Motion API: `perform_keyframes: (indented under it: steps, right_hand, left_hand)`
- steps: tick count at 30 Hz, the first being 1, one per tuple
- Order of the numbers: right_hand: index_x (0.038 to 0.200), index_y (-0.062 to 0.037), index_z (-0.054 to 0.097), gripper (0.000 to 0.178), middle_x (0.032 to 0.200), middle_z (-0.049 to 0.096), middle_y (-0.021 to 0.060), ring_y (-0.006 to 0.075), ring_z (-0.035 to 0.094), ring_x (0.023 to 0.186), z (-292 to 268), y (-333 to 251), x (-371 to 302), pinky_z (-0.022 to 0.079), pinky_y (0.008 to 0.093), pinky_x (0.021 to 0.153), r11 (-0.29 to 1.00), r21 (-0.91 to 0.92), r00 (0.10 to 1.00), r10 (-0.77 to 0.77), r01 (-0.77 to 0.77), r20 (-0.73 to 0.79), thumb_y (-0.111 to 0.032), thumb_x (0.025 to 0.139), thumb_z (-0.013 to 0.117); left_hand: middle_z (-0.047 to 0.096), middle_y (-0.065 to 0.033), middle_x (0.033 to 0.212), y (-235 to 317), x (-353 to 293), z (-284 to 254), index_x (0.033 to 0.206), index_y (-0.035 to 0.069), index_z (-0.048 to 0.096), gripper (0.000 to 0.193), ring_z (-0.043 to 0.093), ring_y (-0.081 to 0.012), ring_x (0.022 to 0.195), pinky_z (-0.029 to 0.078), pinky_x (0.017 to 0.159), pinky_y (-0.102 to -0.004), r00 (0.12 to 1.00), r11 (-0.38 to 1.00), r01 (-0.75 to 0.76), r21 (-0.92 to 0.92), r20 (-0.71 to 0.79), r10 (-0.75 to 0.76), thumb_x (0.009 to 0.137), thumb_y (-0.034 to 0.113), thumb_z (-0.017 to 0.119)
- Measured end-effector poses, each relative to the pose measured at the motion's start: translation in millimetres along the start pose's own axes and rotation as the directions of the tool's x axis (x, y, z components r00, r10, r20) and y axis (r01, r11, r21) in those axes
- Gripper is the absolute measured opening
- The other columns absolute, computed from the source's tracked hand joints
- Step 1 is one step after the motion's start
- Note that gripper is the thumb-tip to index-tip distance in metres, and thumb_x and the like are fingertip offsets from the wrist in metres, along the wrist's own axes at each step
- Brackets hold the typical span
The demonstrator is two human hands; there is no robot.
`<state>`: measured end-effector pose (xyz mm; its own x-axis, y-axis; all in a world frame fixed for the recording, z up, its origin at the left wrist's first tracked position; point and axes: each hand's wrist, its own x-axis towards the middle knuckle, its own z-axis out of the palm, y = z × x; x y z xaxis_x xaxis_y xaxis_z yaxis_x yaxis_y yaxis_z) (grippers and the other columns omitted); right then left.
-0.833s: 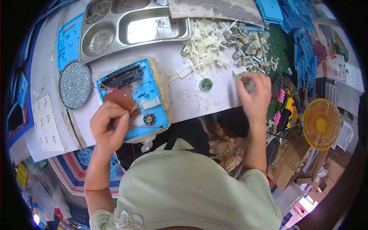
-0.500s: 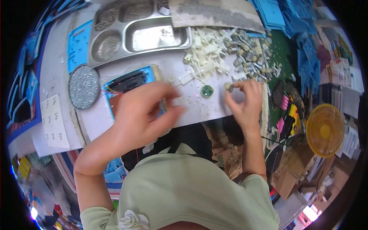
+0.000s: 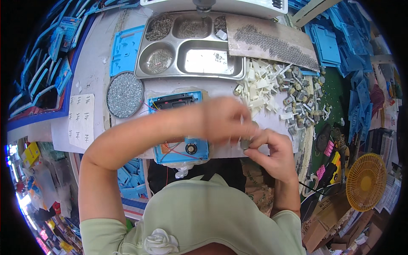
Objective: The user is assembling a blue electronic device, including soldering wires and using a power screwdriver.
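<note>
Between thumb and fingers my right hand (image 3: 275,156) pinches a small grey cylindrical motor (image 3: 245,143) near the table's front edge. My left hand (image 3: 223,120) reaches across to it, and its fingers come close to or touch the motor. Motion smears those fingers, so their grip cannot be made out. Under my left forearm lies an open blue plastic housing (image 3: 193,159) with a black part (image 3: 175,102), thin wires and a round black part (image 3: 191,148). The forearm hides its middle.
Behind my hands are heaps of white plastic pieces (image 3: 258,85) and small metal motors (image 3: 299,91). A steel compartment tray (image 3: 180,76) and a round dish of metal bits (image 3: 124,94) stand farther back. A board with small parts (image 3: 272,40) overlaps the tray.
My left hand has swung right, from over the blue housing to my right hand. My right hand still holds the motor. The view has shifted, showing more of the table's far side.
</note>
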<state>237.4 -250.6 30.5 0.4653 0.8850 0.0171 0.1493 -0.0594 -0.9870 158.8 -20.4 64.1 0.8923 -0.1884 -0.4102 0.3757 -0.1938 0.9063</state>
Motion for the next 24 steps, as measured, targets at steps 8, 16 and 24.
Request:
perform_keyframes:
  steps: [8,16,24]
  right_hand:
    - [0.136,0.005,0.056,0.051,0.081,0.056,-0.0017,0.0037,0.05,0.072,-11,16,-14,0.038,0.0181,0.065,0.875,0.448,0.968,0.239,-0.182,-0.074,0.006,0.087,0.072]
    - [0.133,0.0046,0.057,0.048,0.083,0.058,-0.0014,0.0043,0.051,0.074,-20,20,-39,0.039,0.0185,0.066,0.906,0.396,0.948,0.246,-0.152,-0.199,0.004,0.088,0.073]
    - [0.12,-0.0045,0.065,0.036,0.076,0.061,0.0012,0.0101,0.055,0.07,-30,30,-22,0.046,0.0263,0.068,0.952,-0.21,0.948,0.16,-0.222,-0.275,-0.001,0.085,0.072]
  left_hand:
    - [0.072,-0.0124,0.096,-22,125,-87,0.099,0.007,0.073,0.015,0.069,-0.0357,0.089,0.056,0.081,-0.0459,0.645,0.409,-0.065,0.91,-0.274,0.713,0.088,0.016,0.068]
    - [0.071,-0.0139,0.094,-32,140,-87,0.09,0.006,0.068,0.011,0.07,-0.0361,0.088,0.056,0.078,-0.048,0.714,0.362,0.04,0.931,-0.28,0.642,0.089,0.015,0.064]
    - [0.066,-0.0135,0.085,-9,71,-66,0.095,0.003,0.062,0.011,0.066,-0.0324,0.077,0.052,0.068,-0.042,0.604,0.394,-0.205,0.896,-0.201,0.771,0.089,0.01,0.069]
